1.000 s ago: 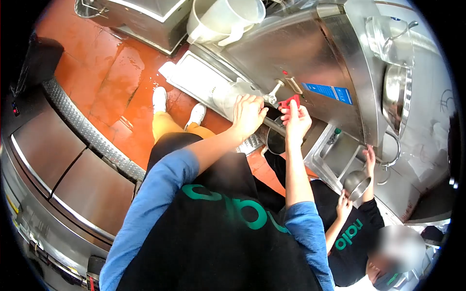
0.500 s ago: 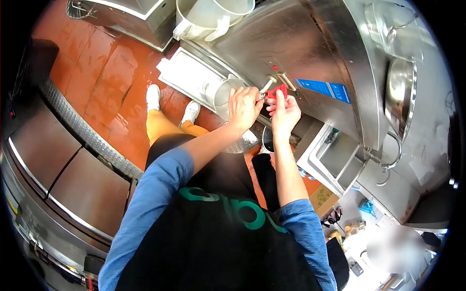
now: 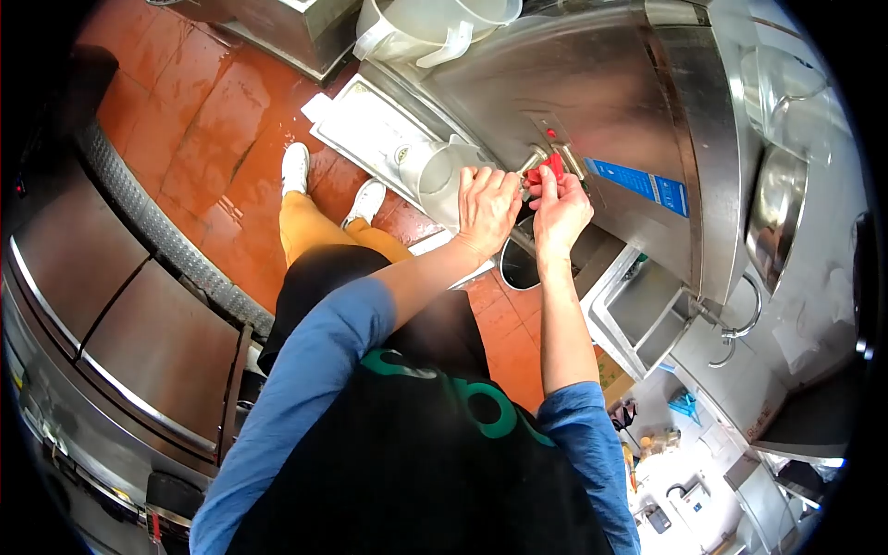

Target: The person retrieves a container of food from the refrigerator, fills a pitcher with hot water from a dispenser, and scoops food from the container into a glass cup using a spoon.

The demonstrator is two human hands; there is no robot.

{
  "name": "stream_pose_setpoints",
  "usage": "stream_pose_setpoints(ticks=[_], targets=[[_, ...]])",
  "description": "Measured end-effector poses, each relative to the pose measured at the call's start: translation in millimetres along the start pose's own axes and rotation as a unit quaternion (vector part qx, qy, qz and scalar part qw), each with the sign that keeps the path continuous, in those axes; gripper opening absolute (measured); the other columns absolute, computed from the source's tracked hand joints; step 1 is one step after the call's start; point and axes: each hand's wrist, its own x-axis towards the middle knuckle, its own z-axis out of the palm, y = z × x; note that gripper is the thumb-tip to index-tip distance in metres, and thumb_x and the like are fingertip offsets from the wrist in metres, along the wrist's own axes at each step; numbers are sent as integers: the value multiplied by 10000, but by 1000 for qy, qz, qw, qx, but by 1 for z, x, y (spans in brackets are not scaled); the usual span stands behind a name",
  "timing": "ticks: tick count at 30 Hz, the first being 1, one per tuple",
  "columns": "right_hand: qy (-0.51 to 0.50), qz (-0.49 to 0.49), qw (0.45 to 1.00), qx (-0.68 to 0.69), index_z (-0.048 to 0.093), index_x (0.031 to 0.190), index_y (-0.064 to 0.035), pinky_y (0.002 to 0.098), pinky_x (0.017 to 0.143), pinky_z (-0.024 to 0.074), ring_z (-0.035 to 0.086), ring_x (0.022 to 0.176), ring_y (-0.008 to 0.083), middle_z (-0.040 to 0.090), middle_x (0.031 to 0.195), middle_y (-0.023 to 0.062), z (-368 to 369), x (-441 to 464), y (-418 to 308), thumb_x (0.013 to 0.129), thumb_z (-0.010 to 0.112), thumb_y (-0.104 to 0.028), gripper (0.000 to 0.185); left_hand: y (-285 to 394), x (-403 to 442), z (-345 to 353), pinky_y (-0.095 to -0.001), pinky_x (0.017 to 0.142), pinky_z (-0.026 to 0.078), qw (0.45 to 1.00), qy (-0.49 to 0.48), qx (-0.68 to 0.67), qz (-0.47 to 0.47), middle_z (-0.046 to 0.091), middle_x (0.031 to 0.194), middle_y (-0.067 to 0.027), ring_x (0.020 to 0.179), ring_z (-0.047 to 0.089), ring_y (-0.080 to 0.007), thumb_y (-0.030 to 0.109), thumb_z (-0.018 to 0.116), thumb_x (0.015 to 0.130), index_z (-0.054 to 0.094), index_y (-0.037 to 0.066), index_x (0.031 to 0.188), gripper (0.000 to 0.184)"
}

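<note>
A steel machine [image 3: 592,92] with a blue label [image 3: 638,185] has a tap on its front, with a red part [image 3: 548,169] at it. My right hand [image 3: 561,208] pinches the red part between thumb and fingers. Just left of it, my left hand [image 3: 487,205] is curled at the tap, over the rim of a translucent jug [image 3: 437,178]; what its fingers hold is hidden. The jug stands on a white tray [image 3: 370,125] below the tap.
Large translucent containers [image 3: 421,28] stand at the top. A sink [image 3: 643,305] with a curved faucet [image 3: 754,310] lies to the right, near a steel bowl [image 3: 775,217]. A dark bin [image 3: 520,264] is below my hands. Steel counters [image 3: 157,342] line the left.
The view has shifted, while both hands stay at the tap and the red part. The co-worker with a metal bowl, seen at lower right a second ago, is out of view.
</note>
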Motion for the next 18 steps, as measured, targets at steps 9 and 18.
stream_pose_setpoints(ticks=[9, 18], targets=[[23, -41, 997, -59, 647, 767, -13, 276, 472, 486, 619, 485, 143, 676, 642, 69, 2, -2, 1, 869, 626, -191, 206, 1, -6, 4, -366, 719, 356, 1000, 13, 0, 0, 510, 672, -22, 694, 508, -225, 47, 705, 646, 483, 109, 734, 247], [-8, -120, 980, -160, 660, 780, -6, 234, 452, 471, 574, 455, 85, 647, 591, 34, -2, 11, 13, 878, 638, -204, 222, -3, -7, 6, -367, 708, 350, 1000, 11, -6, -9, 513, 674, -17, 690, 507, -227, 45, 700, 646, 483, 111, 751, 250]])
